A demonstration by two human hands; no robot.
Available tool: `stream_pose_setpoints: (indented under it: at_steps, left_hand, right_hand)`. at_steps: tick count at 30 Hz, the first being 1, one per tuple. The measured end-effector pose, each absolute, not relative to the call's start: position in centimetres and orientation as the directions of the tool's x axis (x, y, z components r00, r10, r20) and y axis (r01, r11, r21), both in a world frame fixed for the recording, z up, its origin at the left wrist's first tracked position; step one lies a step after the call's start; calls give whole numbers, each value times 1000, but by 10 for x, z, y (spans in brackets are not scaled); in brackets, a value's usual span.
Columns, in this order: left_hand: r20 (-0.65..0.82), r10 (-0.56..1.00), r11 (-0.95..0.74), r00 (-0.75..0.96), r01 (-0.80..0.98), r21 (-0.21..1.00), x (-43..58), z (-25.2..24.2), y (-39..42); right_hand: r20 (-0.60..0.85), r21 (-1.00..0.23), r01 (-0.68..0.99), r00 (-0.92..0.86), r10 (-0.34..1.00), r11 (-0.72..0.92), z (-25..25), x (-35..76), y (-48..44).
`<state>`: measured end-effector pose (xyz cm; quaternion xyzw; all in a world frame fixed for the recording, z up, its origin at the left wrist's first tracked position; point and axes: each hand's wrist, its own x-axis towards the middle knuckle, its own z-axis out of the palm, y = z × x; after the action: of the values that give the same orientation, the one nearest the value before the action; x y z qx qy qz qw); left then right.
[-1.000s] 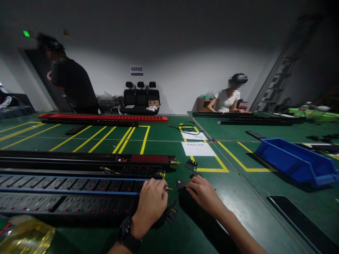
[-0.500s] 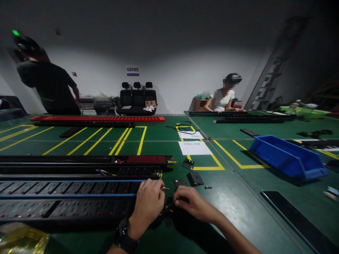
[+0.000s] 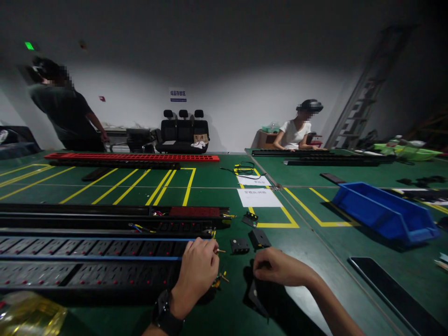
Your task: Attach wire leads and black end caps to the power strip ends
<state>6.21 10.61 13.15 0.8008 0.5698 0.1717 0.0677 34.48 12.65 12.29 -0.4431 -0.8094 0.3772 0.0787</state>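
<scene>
My left hand (image 3: 200,267) is closed over the right end of a black power strip with blue edges (image 3: 105,257). A thin brass-coloured piece (image 3: 221,251) pokes out past its fingertips; its kind is unclear. Another black power strip (image 3: 115,275) lies nearer me, and loose yellow-green wire ends (image 3: 220,278) show beside my left wrist. My right hand (image 3: 280,267) is pinched at the upper end of a small dark plate (image 3: 257,298), low over the table. Just beyond lie a flat black plate (image 3: 240,245) and a black block-shaped piece (image 3: 259,238).
Further black strips (image 3: 115,211) and a red frame (image 3: 133,157) lie beyond. To the right are a blue bin (image 3: 381,212) and a phone-like dark slab (image 3: 388,289). A yellow roll (image 3: 31,315) is at lower left. Two people stand or sit across the table.
My right hand has moved right, away from the wire ends, and the small dark plate now shows under its fingers. My left hand has stayed at the strip's end.
</scene>
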Motion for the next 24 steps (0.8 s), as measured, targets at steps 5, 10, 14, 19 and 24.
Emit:
stream_pose_setpoints:
  at_steps: [5, 10, 14, 19, 24]
  left_hand:
    - [191, 937, -338, 292, 894, 293, 63, 132, 105]
    - [207, 932, -350, 299, 892, 287, 63, 131, 107]
    - [200, 929, -359, 311, 886, 292, 63, 132, 107]
    - [196, 933, -352, 303, 885, 306, 63, 133, 107]
    - [198, 933, -352, 302, 884, 308, 62, 135, 106]
  right_hand:
    - [45, -615, 724, -362, 931, 312, 115, 332, 128]
    - [148, -498, 788, -334, 931, 362, 103, 314, 126]
    - [125, -409, 818, -388, 913, 404, 102, 314, 125]
    - [12, -423, 805, -453, 891, 415, 110, 321, 126]
    - [-41, -414, 786, -521, 853, 460, 122, 324, 124]
